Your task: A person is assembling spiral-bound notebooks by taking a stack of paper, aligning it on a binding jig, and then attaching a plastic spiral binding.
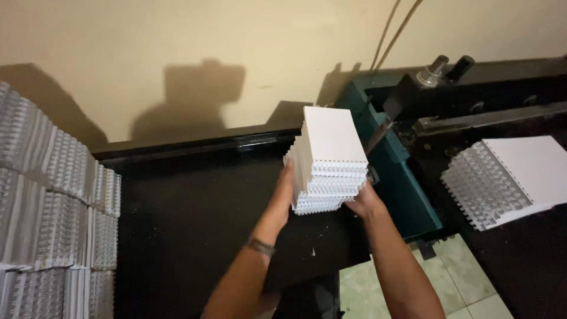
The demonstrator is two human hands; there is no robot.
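Between left hand [284,188] and right hand [363,201] sits the notebook stack [328,158].

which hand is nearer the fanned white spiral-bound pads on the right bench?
Right. The right hand grips the near right side of the held stack of white spiral-bound notepads, toward the fanned pads. The left hand is on the stack's far side.

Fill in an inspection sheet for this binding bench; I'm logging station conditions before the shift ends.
Surface: black bench top, a few white specks.
Job's things: stack of white spiral-bound pads, held upright between both hands.
Clutter: fanned pads at right; piled pads at left.
Hands: left hand and right hand press the stack's sides.
Cables: two cables run up the wall.
Surroundings: teal machine, beige wall, tiled floor.
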